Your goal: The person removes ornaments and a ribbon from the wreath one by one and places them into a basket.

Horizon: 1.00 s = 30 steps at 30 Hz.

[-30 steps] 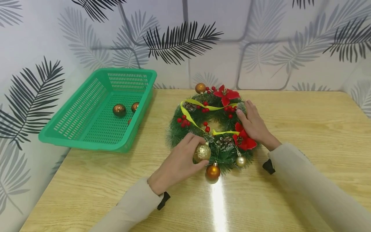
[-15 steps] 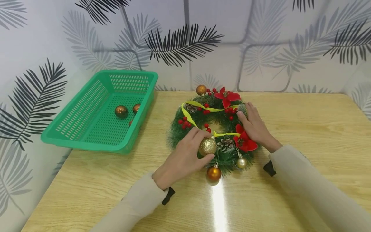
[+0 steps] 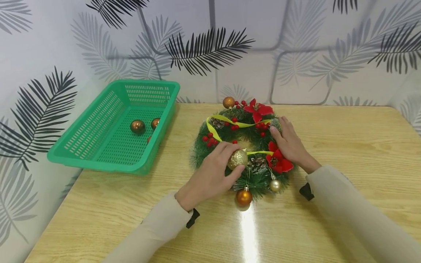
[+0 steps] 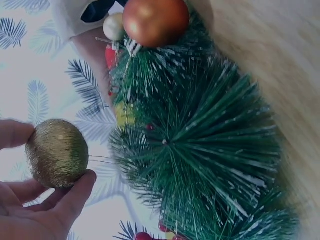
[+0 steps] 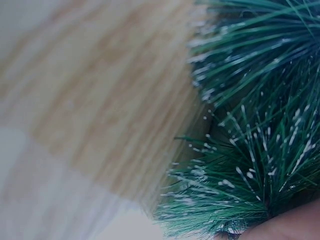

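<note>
A glittery gold ball ornament [image 3: 238, 159] is pinched between the thumb and fingers of my left hand [image 3: 212, 173], above the near left part of a green Christmas wreath [image 3: 204, 155]. In the left wrist view a thin thread runs from the gold ball [image 4: 57, 152] toward the wreath's needles [image 4: 200, 130]. My right hand [image 3: 291, 143] rests on the wreath's right side, beside a red poinsettia [image 3: 279, 159]. A yellow ribbon [image 3: 223, 117], red berries and pinecones lie on the wreath. An orange ball [image 3: 244, 197] and a small pale gold ball [image 3: 275, 185] hang at its near edge.
A green plastic basket [image 3: 108, 167] with brown ball ornaments [image 3: 137, 126] inside stands at the table's left. Another brown-gold ball [image 3: 228, 102] sits at the wreath's far edge. The wooden table [image 3: 210, 233] meets a leaf-patterned wall covering behind.
My left hand has moved the gold ball a little right and up across the wreath, and the ball's thumb side has turned. My right hand keeps its place on the wreath.
</note>
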Each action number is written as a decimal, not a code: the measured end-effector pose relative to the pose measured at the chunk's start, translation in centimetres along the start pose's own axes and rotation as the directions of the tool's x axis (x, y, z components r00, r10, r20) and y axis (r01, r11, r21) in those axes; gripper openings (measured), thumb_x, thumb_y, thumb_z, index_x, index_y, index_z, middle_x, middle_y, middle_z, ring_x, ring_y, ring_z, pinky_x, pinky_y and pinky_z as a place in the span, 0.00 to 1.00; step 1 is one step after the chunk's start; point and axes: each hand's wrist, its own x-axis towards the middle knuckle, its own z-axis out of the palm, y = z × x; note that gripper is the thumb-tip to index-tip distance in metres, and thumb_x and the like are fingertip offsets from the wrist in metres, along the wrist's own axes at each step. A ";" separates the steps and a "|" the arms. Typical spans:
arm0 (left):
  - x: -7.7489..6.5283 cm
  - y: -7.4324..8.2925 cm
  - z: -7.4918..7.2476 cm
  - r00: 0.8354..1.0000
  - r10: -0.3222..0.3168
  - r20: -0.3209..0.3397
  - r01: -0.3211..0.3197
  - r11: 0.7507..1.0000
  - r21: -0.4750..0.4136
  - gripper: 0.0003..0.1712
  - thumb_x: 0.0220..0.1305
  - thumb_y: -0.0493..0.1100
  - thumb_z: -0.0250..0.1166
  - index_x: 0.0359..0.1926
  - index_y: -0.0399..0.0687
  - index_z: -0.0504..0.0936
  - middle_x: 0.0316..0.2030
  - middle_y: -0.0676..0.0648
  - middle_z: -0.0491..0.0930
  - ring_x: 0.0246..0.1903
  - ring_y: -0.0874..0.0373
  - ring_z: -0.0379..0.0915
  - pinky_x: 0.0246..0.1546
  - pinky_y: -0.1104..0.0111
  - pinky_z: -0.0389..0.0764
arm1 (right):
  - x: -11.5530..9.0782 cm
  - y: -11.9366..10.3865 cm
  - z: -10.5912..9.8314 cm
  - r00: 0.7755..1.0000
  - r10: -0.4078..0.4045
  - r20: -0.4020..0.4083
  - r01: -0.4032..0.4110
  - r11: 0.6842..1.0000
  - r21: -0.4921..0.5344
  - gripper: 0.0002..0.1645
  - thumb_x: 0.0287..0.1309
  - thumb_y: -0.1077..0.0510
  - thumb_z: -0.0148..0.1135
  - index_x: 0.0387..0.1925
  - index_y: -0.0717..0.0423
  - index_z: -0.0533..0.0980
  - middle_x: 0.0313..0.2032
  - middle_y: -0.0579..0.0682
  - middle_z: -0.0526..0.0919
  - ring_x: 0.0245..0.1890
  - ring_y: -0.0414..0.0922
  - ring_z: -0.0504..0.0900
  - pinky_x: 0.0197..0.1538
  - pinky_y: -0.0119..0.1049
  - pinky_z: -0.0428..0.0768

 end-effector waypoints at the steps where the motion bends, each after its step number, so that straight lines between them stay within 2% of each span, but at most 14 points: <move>1: 0.0 -0.1 0.0 1.000 -0.017 -0.010 0.017 1.000 -0.009 0.24 0.65 0.42 0.61 0.58 0.35 0.71 0.51 0.40 0.73 0.44 0.53 0.75 0.44 0.66 0.80 | 0.0 0.0 0.0 1.000 0.000 0.001 0.000 1.000 0.000 0.46 0.71 0.36 0.26 0.73 0.64 0.33 0.74 0.62 0.30 0.73 0.62 0.29 0.70 0.64 0.36; 5: 0.2 -0.2 -0.1 0.998 -0.042 -0.041 0.040 0.998 -0.041 0.24 0.67 0.44 0.59 0.60 0.37 0.70 0.52 0.41 0.72 0.43 0.54 0.75 0.40 0.67 0.81 | -0.1 0.0 0.0 1.000 -0.001 0.004 0.001 1.000 0.002 0.46 0.71 0.36 0.26 0.73 0.64 0.33 0.74 0.62 0.30 0.73 0.62 0.28 0.70 0.64 0.36; 13: 0.3 -0.1 0.0 0.996 0.033 -0.087 -0.037 0.998 -0.041 0.24 0.62 0.40 0.64 0.57 0.38 0.72 0.50 0.42 0.72 0.41 0.56 0.75 0.39 0.71 0.81 | 0.0 0.0 0.0 1.000 -0.007 -0.007 0.007 1.000 0.005 0.46 0.71 0.36 0.26 0.73 0.66 0.34 0.74 0.63 0.31 0.73 0.63 0.29 0.70 0.64 0.36; 23: 0.2 -0.4 -0.4 0.998 0.044 -0.047 -0.043 0.999 0.023 0.25 0.59 0.40 0.67 0.57 0.37 0.73 0.50 0.42 0.72 0.47 0.53 0.73 0.49 0.65 0.78 | 0.2 -0.1 -0.2 1.000 -0.016 -0.011 0.016 1.000 -0.001 0.47 0.71 0.35 0.26 0.73 0.66 0.34 0.74 0.64 0.31 0.73 0.64 0.29 0.70 0.64 0.35; 30: 0.4 -0.9 -1.8 0.998 0.029 -0.053 -0.027 0.999 0.043 0.25 0.57 0.39 0.69 0.55 0.37 0.73 0.49 0.41 0.72 0.44 0.52 0.73 0.43 0.65 0.80 | 0.1 0.1 0.1 1.000 -0.008 -0.008 0.008 1.000 0.008 0.47 0.71 0.35 0.26 0.73 0.65 0.34 0.74 0.64 0.31 0.73 0.63 0.29 0.71 0.63 0.35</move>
